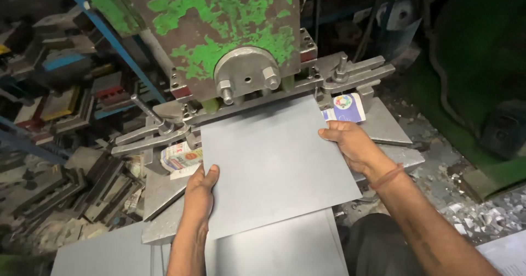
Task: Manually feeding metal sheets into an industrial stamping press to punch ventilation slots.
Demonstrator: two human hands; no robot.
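One flat grey sheet [274,166] is lying tilted on the metal surface [392,128] of an old press, its far edge reaching just under the machine's head. Both hands are holding it at the edges — the left hand [200,191] is gripping the near left edge, thumb on top and fingers hidden under the sheet, while the right hand [348,141] is pinching the right edge near the far corner, fingers curled around it. More grey sheets [274,248] are lying below it, close to the person. Above the sheet the press head [230,29] is showing chipped green paint — a round steel plate with two bolts [246,73] is sitting in its front. Clamp bars [359,70] are standing at each side, with small printed cartons [345,107] beside them. Metal scraps [482,213] are lying on the right.
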